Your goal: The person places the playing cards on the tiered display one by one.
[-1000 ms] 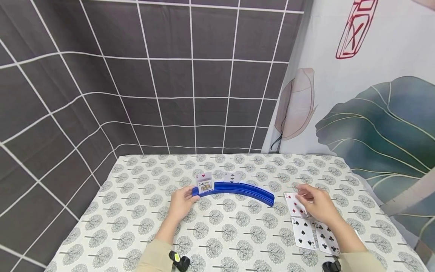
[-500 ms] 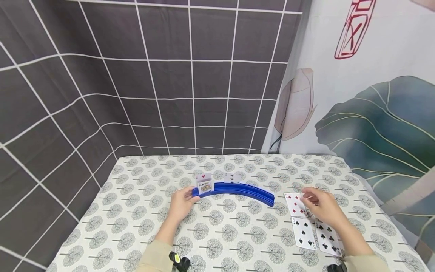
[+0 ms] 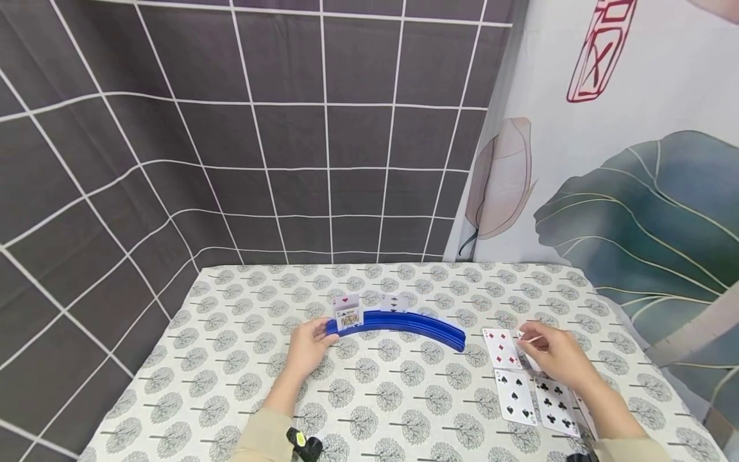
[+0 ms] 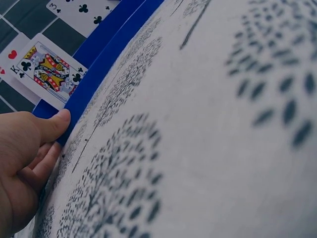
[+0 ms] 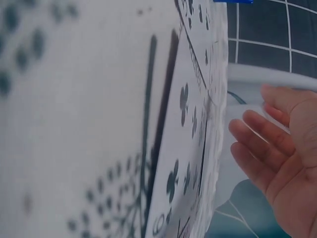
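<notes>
In the head view, my left hand [image 3: 308,346] grips the left end of a curved blue card holder [image 3: 427,326]. A king of clubs [image 4: 49,69] stands in it with a heart card [image 3: 346,299] behind. Farther along is a three of clubs [image 4: 84,14]. My right hand [image 3: 557,356] hovers over cards laid face up at the right, its fingers loosely bent and nothing visible between them in the right wrist view. The five of diamonds [image 3: 500,350] lies left of its fingertips. Another card under this hand is mostly hidden.
Nearer me lie a five of spades [image 3: 515,398] and a six of clubs [image 3: 555,407]; a further card beside them is partly covered by my right forearm. A tree-print cloth [image 3: 369,401] covers the table. A dark grid curtain [image 3: 288,135] hangs behind.
My right hand has shifted a little to the right, uncovering more of the five of diamonds and six of clubs. My left hand keeps its hold on the card holder.
</notes>
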Tool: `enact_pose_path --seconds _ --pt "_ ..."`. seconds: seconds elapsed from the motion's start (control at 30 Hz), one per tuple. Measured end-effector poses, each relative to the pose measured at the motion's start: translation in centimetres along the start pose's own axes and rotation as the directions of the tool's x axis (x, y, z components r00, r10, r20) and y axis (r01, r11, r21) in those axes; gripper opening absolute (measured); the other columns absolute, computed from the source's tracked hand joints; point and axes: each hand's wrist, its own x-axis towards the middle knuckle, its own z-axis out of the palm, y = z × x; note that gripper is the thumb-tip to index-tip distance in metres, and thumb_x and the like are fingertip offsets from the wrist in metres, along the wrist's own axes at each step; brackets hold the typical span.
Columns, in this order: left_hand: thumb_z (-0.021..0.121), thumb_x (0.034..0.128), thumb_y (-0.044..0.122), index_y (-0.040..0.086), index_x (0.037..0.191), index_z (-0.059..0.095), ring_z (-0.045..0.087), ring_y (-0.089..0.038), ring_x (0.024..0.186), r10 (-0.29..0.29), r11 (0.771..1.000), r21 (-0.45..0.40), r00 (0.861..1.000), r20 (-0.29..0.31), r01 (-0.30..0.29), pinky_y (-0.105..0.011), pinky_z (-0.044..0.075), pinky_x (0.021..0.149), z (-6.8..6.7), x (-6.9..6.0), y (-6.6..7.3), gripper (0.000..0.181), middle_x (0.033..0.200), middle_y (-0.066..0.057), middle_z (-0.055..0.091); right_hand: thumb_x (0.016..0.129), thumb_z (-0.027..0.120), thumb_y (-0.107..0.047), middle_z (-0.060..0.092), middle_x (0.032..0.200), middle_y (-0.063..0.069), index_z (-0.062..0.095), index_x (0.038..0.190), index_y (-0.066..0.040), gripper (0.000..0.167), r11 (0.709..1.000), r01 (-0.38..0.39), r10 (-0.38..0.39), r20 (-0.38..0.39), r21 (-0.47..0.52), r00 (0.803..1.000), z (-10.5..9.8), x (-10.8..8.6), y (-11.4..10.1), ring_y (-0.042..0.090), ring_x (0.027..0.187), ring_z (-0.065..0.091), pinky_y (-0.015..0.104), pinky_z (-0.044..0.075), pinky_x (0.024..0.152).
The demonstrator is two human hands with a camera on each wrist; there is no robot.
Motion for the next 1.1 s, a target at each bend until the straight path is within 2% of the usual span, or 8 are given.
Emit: enact_pose_path --seconds 0.17,0.5,0.63,0.77,0.9,1.1 --pt "0.077 0.0846 -0.002 -0.008 0.122 0.066 0.069 -0.039 0.108 0.006 1.0 0.003 1.0 0.004 -0.006 -0.028 0.062 0.089 0.0 0.0 -0.1 0.04 0.115 -0.027 0.069 0.089 0.077 -0.01 0.074 0.097 0.014 0.067 0.113 0.003 0.029 1.0 -0.017 0.017 0.044 -0.005 0.999 -0.5 -0.4 0.3 0.028 0.079 0.072 0.045 0.065 0.07" --pt "0.077 0.0846 -0.001 -0.007 0.122 0.066 0.069 -0.038 0.108 -0.007 1.0 -0.004 1.0 0.003 0.007 -0.028 0.062 0.089 0.0 0.1 -0.2 0.039 0.115 -0.027 0.069 0.088 0.079 -0.012 0.074 0.1 0.015 0.068 0.112 0.003 0.031 0.999 -0.032 0.034 0.108 -0.022 0.994 -1.3 -1.0 0.9 0.025 0.078 0.073 0.04 0.065 0.069" --pt "0.077 0.0848 -0.001 -0.006 0.122 0.066 0.069 -0.038 0.108 -0.015 1.0 -0.002 1.0 0.002 0.015 -0.027 0.062 0.089 0.0 0.0 -0.1 0.039 0.115 -0.027 0.07 0.087 0.08 -0.012 0.074 0.099 0.014 0.069 0.11 0.002 0.029 0.999 -0.032 0.036 0.113 -0.033 0.993 -1.3 -1.2 1.3 0.025 0.078 0.072 0.039 0.065 0.067" --pt "0.077 0.0847 -0.001 -0.007 0.122 0.066 0.069 -0.038 0.108 -0.006 1.0 0.006 1.0 -0.004 0.006 -0.028 0.061 0.089 0.0 0.0 -0.1 0.039 0.115 -0.027 0.07 0.087 0.08 -0.013 0.073 0.1 0.016 0.069 0.109 0.003 0.03 0.999 -0.022 0.026 0.126 -0.038 0.992 -1.4 -1.4 1.7 0.028 0.08 0.072 0.046 0.064 0.07" --pt "0.077 0.0844 -0.001 -0.007 0.122 0.066 0.069 -0.038 0.108 -0.008 1.0 -0.006 1.0 -0.001 0.008 -0.028 0.061 0.089 0.0 0.0 0.0 0.039 0.115 -0.027 0.069 0.085 0.082 -0.013 0.073 0.101 0.015 0.069 0.11 0.003 0.032 0.998 -0.016 0.022 0.119 -0.053 0.993 -1.5 -1.7 2.0 0.03 0.084 0.071 0.048 0.064 0.073" --pt "0.077 0.0846 -0.001 -0.007 0.122 0.066 0.069 -0.038 0.108 -0.016 1.0 -0.012 1.0 0.004 0.016 -0.028 0.061 0.089 0.0 0.0 0.1 0.04 0.115 -0.027 0.069 0.083 0.084 -0.019 0.073 0.099 0.011 0.07 0.11 0.0 0.036 0.995 -0.039 0.051 0.136 -0.092 0.989 -1.8 -2.1 2.8 0.025 0.081 0.069 0.048 0.062 0.073"
